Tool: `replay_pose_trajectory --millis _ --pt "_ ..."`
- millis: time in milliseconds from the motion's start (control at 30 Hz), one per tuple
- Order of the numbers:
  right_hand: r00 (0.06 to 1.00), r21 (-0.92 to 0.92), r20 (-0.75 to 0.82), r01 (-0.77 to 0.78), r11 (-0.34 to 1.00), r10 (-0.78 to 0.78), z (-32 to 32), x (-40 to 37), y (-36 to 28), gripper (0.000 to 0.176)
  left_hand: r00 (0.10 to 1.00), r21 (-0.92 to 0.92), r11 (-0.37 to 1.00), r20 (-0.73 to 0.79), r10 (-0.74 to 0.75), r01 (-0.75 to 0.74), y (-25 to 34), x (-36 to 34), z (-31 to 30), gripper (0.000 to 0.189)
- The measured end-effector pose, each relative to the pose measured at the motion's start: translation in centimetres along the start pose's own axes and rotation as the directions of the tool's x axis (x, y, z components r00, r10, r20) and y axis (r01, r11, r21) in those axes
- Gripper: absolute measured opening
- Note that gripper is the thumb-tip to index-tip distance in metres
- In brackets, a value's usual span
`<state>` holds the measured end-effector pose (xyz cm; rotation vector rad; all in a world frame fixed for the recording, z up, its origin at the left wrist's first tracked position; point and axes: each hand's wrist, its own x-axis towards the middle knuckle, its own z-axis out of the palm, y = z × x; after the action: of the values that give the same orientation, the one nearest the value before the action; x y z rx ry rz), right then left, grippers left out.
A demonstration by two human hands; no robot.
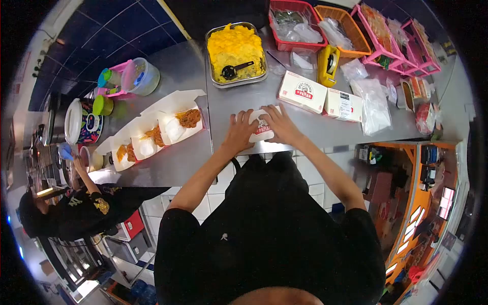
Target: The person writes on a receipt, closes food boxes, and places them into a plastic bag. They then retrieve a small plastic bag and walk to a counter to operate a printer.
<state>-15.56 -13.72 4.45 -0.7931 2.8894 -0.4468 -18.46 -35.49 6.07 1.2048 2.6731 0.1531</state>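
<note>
Near the front edge of the steel counter, a small white food box (262, 130) with red print is under both hands. My left hand (241, 131) grips its left side, fingers curled over the top. From the right, my right hand (283, 127) holds the same box, its fingers bent over the upper edge. Parts of the box are hidden beneath the fingers. To the left stand open food boxes (168, 104) in a row, with fried chicken (189, 118) and white rice (174, 129) in them. Two closed printed boxes, one a white carton (303, 91), lie to the right.
A metal tray (244, 81) of yellow shredded food with a black scoop (236, 69) sits at the back. Beyond the cartons are a yellow tape dispenser (328, 66), a red basket (297, 44) and plastic bags (375, 104). At left, a co-worker (81, 208) reaches toward tubs.
</note>
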Motion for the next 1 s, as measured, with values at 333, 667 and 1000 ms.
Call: replay_pose_trajectory --millis 333,667,1000 --pt "0.996 0.01 0.038 0.08 0.997 -0.081 1.2 0.6 1.0 0.083 0.968 -0.18 0.975 -0.237 0.084 -0.129 -0.9 -0.6 -0.3 0.057" --pt "0.973 0.076 -0.096 -0.204 0.976 0.211 3.0 -4.8 -2.0 0.085 0.838 -0.85 0.502 -0.384 -0.389 -0.157 11.1 18.3 -4.2 0.021" --pt "0.871 0.849 -0.312 0.075 0.524 0.38 4.4 -4.2 -1.1 0.054 0.705 -0.788 0.079 0.496 -0.507 0.611 12.2 36.6 -1.3 0.026"
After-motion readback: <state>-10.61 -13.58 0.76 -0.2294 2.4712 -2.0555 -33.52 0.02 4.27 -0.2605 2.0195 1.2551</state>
